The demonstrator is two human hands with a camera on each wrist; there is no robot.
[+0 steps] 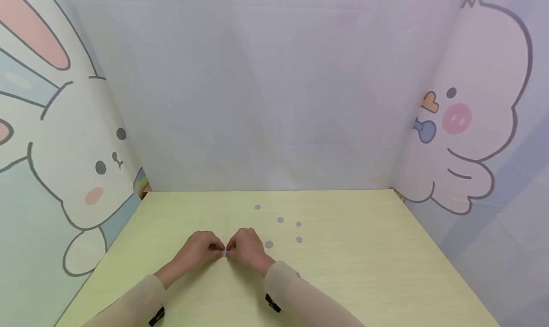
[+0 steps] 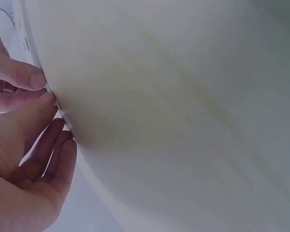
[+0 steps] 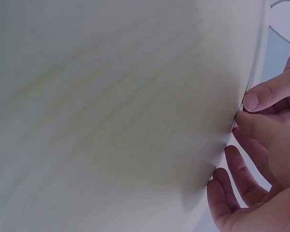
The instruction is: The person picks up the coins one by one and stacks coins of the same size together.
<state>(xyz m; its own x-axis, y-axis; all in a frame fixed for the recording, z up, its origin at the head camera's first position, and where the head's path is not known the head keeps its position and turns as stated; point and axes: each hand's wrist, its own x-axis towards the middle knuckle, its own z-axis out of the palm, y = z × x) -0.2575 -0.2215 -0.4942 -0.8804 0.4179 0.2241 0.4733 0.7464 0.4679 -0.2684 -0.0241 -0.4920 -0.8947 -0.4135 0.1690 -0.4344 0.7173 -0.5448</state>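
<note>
Left hand and right hand meet low over the table, left of its middle. Between their thumbs and index fingers shows a small, flat grey coin-like disc, pinched from both sides and mostly covered by the fingertips. In the left wrist view, the fingertips of the left hand come down at the table surface beside the other thumb. The right wrist view has the right hand with its lower fingers curled against the tabletop. Closest to the right hand lies another grey disc.
Several more grey discs lie flat and scattered beyond the hands, among them a far disc and a right-hand disc. The pale yellow table ends at a hanging curtain behind and cartoon-printed cloth at both sides.
</note>
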